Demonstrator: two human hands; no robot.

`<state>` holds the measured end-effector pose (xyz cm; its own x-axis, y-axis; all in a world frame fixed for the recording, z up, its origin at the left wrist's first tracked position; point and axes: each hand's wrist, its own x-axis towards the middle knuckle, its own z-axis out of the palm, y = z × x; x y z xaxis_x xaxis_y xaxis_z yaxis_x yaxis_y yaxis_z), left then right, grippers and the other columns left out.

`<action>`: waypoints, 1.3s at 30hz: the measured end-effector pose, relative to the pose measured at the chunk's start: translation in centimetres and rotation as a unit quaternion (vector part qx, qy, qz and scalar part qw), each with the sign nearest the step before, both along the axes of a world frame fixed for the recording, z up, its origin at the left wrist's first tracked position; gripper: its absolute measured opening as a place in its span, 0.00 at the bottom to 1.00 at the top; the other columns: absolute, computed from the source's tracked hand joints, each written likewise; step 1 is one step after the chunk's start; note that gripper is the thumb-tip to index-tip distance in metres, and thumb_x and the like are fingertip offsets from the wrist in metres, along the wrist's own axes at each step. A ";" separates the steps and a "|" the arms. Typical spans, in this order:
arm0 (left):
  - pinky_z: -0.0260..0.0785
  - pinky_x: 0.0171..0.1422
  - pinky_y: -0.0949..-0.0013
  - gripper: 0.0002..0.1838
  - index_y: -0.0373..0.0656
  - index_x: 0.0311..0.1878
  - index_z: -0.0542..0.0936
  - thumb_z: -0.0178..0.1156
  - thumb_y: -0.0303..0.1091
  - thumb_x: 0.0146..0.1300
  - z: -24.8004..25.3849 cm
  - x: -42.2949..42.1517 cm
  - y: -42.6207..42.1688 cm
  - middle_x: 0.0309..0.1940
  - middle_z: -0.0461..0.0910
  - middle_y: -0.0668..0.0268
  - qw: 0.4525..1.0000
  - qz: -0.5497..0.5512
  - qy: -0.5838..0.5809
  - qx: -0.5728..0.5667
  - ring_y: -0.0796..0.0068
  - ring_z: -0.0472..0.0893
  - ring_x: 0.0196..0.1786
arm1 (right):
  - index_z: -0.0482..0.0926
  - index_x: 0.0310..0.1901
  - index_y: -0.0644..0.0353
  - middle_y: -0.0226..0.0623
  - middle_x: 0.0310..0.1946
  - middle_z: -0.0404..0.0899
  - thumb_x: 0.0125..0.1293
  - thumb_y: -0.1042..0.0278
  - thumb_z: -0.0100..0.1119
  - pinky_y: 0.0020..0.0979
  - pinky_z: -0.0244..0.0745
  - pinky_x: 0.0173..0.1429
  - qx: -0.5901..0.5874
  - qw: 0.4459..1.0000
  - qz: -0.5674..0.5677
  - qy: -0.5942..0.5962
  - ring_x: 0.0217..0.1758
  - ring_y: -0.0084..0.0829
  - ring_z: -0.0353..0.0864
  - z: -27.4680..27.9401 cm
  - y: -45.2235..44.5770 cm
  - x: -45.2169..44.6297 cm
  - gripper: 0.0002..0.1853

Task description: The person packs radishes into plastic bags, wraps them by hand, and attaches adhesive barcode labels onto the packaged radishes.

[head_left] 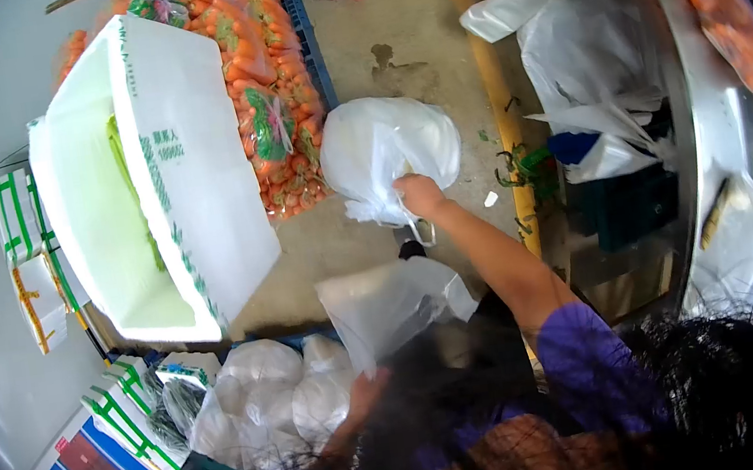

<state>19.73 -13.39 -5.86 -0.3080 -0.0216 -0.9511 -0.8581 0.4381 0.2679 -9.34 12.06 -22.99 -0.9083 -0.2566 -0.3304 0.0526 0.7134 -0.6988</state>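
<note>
My right hand (421, 197) is closed on the gathered top of a full white plastic bag (420, 129), which is near the floor beside the carrot sacks. What the bag holds is hidden. Lower down, my left hand (369, 396) grips the lower left edge of a translucent plastic bag (390, 304), its fingers partly hidden by hair and the bag. This bag hangs spread out in front of my body. Left of it lie several round pale items wrapped in clear plastic (264, 392).
A large white foam box (207, 172) with green vegetables stands at left, beside stacked carrot sacks (294, 113). At right are a metal counter edge (693, 146), loose plastic bags (580, 46) and a dark green crate (625, 207). A yellow line (497, 105) crosses the floor.
</note>
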 end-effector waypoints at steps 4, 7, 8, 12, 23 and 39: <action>0.66 0.33 0.71 0.17 0.40 0.37 0.77 0.51 0.46 0.61 -2.9 -0.7 -1.9 0.23 0.75 0.68 0.994 0.073 -0.043 -0.064 0.79 0.74 0.28 | 0.78 0.34 0.61 0.41 0.29 0.80 0.55 0.70 0.49 0.39 0.73 0.42 0.146 0.980 0.003 -0.132 0.35 0.43 0.79 -12.6 -3.5 -1.6 0.09; 0.66 0.32 0.71 0.17 0.40 0.37 0.77 0.51 0.45 0.61 -5.1 -1.3 -2.6 0.22 0.75 0.68 0.987 0.116 -0.066 -0.084 0.79 0.74 0.28 | 0.78 0.35 0.61 0.41 0.30 0.80 0.55 0.69 0.49 0.39 0.73 0.42 0.209 0.953 -0.043 -0.214 0.35 0.42 0.79 -17.8 -4.2 -2.6 0.09; 0.66 0.32 0.71 0.17 0.39 0.37 0.77 0.51 0.45 0.60 -5.6 -1.4 -2.6 0.22 0.75 0.68 0.985 0.128 -0.077 -0.087 0.79 0.74 0.28 | 0.77 0.35 0.61 0.41 0.31 0.79 0.56 0.69 0.49 0.39 0.73 0.41 0.214 0.947 -0.061 -0.232 0.35 0.41 0.79 -18.6 -4.2 -3.1 0.09; 0.66 0.31 0.71 0.17 0.39 0.37 0.77 0.52 0.45 0.60 -7.1 -1.8 -3.4 0.22 0.75 0.68 0.978 0.157 -0.103 -0.093 0.79 0.74 0.27 | 0.77 0.37 0.61 0.41 0.32 0.79 0.56 0.68 0.49 0.38 0.74 0.41 0.215 0.939 -0.105 -0.246 0.35 0.40 0.79 -19.9 -6.4 -2.8 0.10; 0.65 0.29 0.71 0.17 0.38 0.36 0.77 0.53 0.45 0.59 -8.3 -1.6 -4.9 0.22 0.75 0.68 0.972 0.177 -0.122 -0.096 0.79 0.74 0.26 | 0.76 0.40 0.60 0.41 0.36 0.78 0.58 0.65 0.48 0.36 0.74 0.41 0.141 0.906 -0.235 -0.323 0.36 0.37 0.79 -22.9 -8.8 -4.4 0.12; 0.64 0.25 0.71 0.17 0.36 0.35 0.77 0.56 0.44 0.58 -2.7 -1.0 -3.5 0.21 0.75 0.68 0.987 0.133 -0.013 -0.092 0.80 0.73 0.24 | 0.70 0.50 0.64 0.39 0.38 0.77 0.49 0.66 0.65 0.33 0.74 0.43 -0.391 0.689 -0.518 -0.323 0.39 0.32 0.78 -1.3 1.6 3.8 0.26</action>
